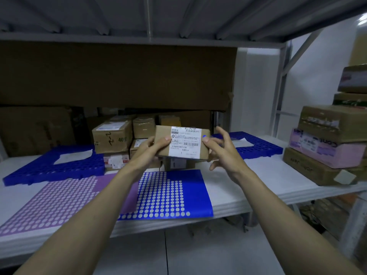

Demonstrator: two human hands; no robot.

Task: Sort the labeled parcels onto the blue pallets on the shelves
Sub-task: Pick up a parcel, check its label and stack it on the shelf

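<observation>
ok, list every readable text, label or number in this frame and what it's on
"天琅峰路299": top of the white label on the small parcel held by the left hand and right hand. Barcode and remaining lines are too small to read.
"2-2", handwritten: front of the left carton; the green print beside it is partly cut off.
Pink box: upside-down print, blurred.

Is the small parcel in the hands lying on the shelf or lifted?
Lifted: both hands hold the small parcel above the shelf.
</observation>
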